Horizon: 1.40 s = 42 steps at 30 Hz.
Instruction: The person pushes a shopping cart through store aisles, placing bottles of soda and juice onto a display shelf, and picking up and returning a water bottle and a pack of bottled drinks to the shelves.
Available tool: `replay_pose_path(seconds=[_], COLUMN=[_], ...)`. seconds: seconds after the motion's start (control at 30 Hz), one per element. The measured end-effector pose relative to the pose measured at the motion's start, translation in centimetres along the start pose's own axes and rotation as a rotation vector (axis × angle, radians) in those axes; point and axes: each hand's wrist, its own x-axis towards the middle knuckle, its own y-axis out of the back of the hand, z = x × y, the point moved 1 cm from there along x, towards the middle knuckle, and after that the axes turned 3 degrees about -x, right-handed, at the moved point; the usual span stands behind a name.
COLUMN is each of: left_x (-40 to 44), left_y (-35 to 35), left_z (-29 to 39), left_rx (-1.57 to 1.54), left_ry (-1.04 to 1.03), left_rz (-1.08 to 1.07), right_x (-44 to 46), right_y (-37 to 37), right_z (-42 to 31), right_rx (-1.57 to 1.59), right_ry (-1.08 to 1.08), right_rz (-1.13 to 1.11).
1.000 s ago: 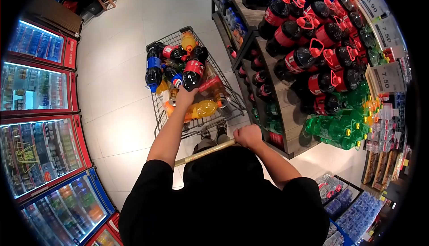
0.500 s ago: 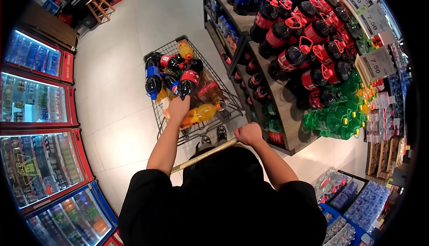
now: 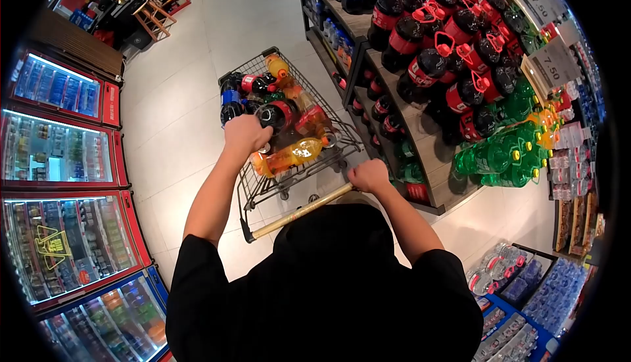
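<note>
My left hand (image 3: 246, 134) is closed at the near end of a dark cola bottle (image 3: 279, 115) with a red label, which lies on the other bottles in the shopping cart (image 3: 289, 184). The fingers partly hide that end. Around it in the cart are an orange soda bottle (image 3: 289, 156), another orange bottle (image 3: 277, 66) at the far end, a red-labelled cola bottle (image 3: 256, 83) and a blue-labelled cola bottle (image 3: 231, 99). My right hand (image 3: 370, 175) is wrapped round the right end of the cart's handle bar (image 3: 302, 212).
On the right, a wooden display shelf (image 3: 414, 125) carries large cola bottles (image 3: 427, 73) and green soda bottles (image 3: 493, 155), with price signs (image 3: 552, 66) above. Lit drink coolers (image 3: 62, 145) line the left side. Pale floor tiles (image 3: 174, 132) run between, and a wooden stool (image 3: 152, 19) stands far off.
My left hand has moved left and slightly up in view, and the cola bottle now lies lower among the others. The cart's handle shows more fully. My right hand stays on the bar.
</note>
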Motion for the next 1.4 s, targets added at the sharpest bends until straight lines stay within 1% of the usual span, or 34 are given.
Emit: replay_pose_path(seconds=[0.1,0.2,0.23,0.27,0.37,0.43,0.5,0.57,0.63,0.67,0.7,0.77,0.8,0.83,0.87,0.9,0.93,0.97,1.0,1.03,1.07,1.1,1.17,1.2,1.23,1.27,1.3,1.37,1.4], left_x=[-0.2,-0.7,-0.8,-1.1,-2.6,-3.2,-4.4,-7.5,-11.4,-13.3,-14.9,-17.2,-18.4,-19.3,-19.7,-20.1,-20.5,-20.7,-20.2,-19.7,-19.4,-19.1,-18.7,-18.7,-18.7,-18.9,-19.1,-19.1,-19.3], left_y=[2.7,4.4,4.8,5.2,6.8,8.0,10.2,13.3,15.6,16.8,18.2,20.8,21.8,22.5,22.9,22.6,21.7,20.3,17.7,14.5,11.7,9.0,5.1,4.7,4.3,4.3,3.7,2.6,2.0], left_z=[4.1,6.8,7.6,8.5,11.7,13.8,15.6,18.3,20.5,21.3,21.8,23.0,23.3,23.4,23.2,22.8,22.0,21.1,20.5,19.9,20.8,22.4,24.2,25.2,25.8,26.2,26.2,25.8,25.6], left_rx=[0.129,0.330,0.361,0.392,0.460,0.527,0.518,0.515,0.492,0.458,0.421,0.345,0.257,0.167,-0.008,-0.224,-0.430,-0.634,-0.866,-1.011,-1.150,-1.292,-1.285,-1.262,-1.235,-1.314,-1.420,-1.628,-1.655], left_ry=[-0.071,-0.238,-0.253,-0.267,-0.309,-0.310,-0.289,-0.260,-0.250,-0.226,-0.201,-0.248,-0.337,-0.422,-0.459,-0.544,-0.526,-0.505,-0.509,-0.437,-0.413,-0.385,-0.412,-0.433,-0.449,-0.398,-0.396,-0.408,-0.415], left_rz=[-0.009,-0.083,-0.086,-0.091,-0.102,-0.109,-0.123,-0.172,-0.215,-0.193,-0.172,-0.168,-0.025,0.123,0.205,0.374,0.487,0.603,0.665,0.568,0.452,0.330,0.273,0.352,0.434,0.411,0.435,0.479,0.488], right_x=[0.1,-0.4,-0.4,-0.4,-0.8,-0.6,-0.1,0.4,0.4,-0.6,-1.4,-3.3,-4.7,-5.1,-5.2,-5.6,-6.5,-6.2,-5.5,-4.9,-5.5,-5.4,-6.7,-7.7,-8.4,-8.9,-9.3,-9.7,-9.9], right_y=[-0.7,-0.4,-0.4,-0.4,2.7,3.6,6.0,9.0,11.1,13.3,14.1,14.9,16.3,16.8,17.1,17.7,19.9,20.8,20.8,20.9,22.0,22.4,24.6,25.8,26.7,26.9,26.9,26.8,26.8], right_z=[0.2,0.2,0.4,0.6,0.9,1.0,-0.2,-1.4,-2.7,-2.4,-2.1,-1.7,-1.3,-0.9,-0.4,0.0,1.0,1.4,2.1,2.8,3.5,3.7,4.0,3.4,3.1,2.8,2.6,2.0,1.8], right_rx=[0.027,0.099,0.128,0.198,0.523,0.885,0.867,1.026,1.246,1.219,1.225,1.231,1.332,1.438,1.543,1.647,1.666,1.818,1.824,1.828,1.857,1.928,1.935,1.977,1.982,2.013,2.042,1.971,1.919], right_ry=[0.012,-0.006,-0.003,0.007,-0.003,0.158,0.322,0.555,0.610,0.672,0.699,0.757,0.759,0.752,0.744,0.733,0.639,0.708,0.719,0.728,0.698,0.720,0.548,0.447,0.395,0.342,0.289,0.383,0.434], right_rz=[0.061,0.067,0.078,0.075,-0.032,0.138,0.190,0.278,0.257,0.274,0.299,0.340,0.374,0.333,0.283,0.226,0.171,0.106,0.095,0.097,0.086,0.112,0.155,0.187,0.163,0.093,0.025,0.030,0.048])
